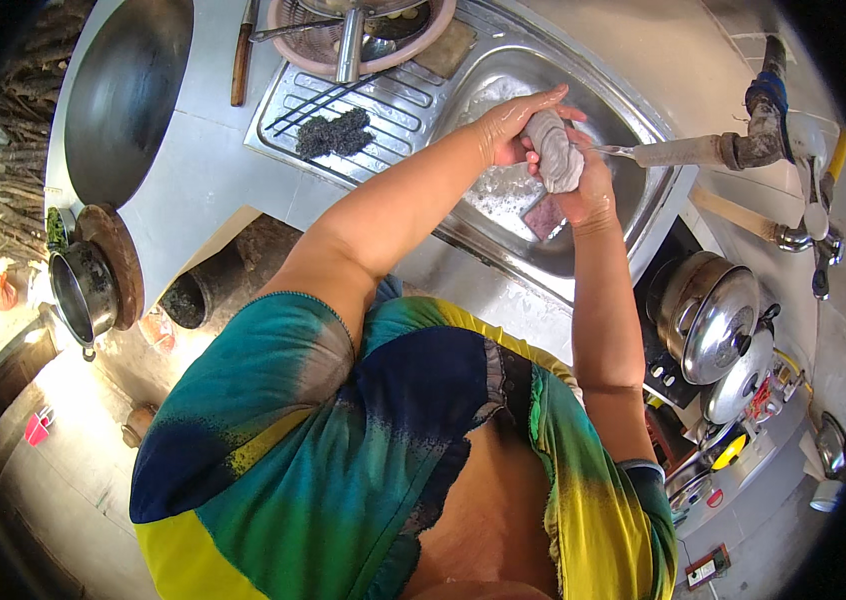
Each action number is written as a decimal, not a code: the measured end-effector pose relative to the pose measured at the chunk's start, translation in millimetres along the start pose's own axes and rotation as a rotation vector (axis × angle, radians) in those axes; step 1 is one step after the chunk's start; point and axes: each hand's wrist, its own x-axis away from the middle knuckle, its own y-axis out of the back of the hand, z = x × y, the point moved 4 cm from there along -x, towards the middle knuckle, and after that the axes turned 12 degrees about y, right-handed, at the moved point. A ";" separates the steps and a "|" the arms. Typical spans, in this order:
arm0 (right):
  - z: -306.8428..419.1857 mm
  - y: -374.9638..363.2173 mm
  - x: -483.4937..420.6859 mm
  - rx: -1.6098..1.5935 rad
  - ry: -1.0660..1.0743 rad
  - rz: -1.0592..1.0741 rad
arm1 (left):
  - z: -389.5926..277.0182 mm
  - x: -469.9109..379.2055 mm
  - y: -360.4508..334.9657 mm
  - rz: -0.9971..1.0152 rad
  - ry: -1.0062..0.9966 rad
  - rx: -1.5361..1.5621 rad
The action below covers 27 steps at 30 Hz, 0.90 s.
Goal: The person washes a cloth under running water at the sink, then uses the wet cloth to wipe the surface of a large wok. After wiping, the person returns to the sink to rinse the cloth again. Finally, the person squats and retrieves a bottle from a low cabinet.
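A wet, bunched grey cloth [554, 150] is held over the stainless steel sink basin [637, 195]. My left hand [509, 127] grips its upper left side, thumb stretched outward. From below, my right hand [591, 187] holds the same cloth, its palm against the lower end. Close beside the right hand, water [614, 150] runs from a pipe-like tap spout [682, 151]. Soapy suds [498, 191] lie in the basin under both hands. A reddish-brown scouring pad [545, 217] rests there too, below the cloth. Both hands look wet.
Black chopsticks [318, 101] and a dark wire scrubber [334, 133] lie on the ridged drainboard [400, 94]. Behind stands a pink basket [295, 49] holding utensils. A wooden-handled knife [240, 64] and large wok [130, 97] are left; a lidded pot [708, 315] stands right.
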 end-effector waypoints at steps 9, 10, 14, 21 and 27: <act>29.6 31.1 8.4 0.913 0.372 -0.244 | -12.2 5.9 1.8 -0.662 -0.349 -0.808; 35.6 33.8 9.9 0.891 0.352 -0.231 | -14.3 10.5 1.1 -0.673 -0.382 -0.830; 67.4 32.9 13.1 0.612 0.364 -0.206 | -16.0 24.5 -6.7 -0.518 -0.301 -0.952; 96.8 25.7 17.3 0.320 0.482 -0.269 | -19.9 59.3 8.1 -0.549 -0.448 -1.420; 66.4 -14.0 26.3 0.453 0.492 -0.217 | 4.3 40.5 27.7 -0.788 -0.248 -0.897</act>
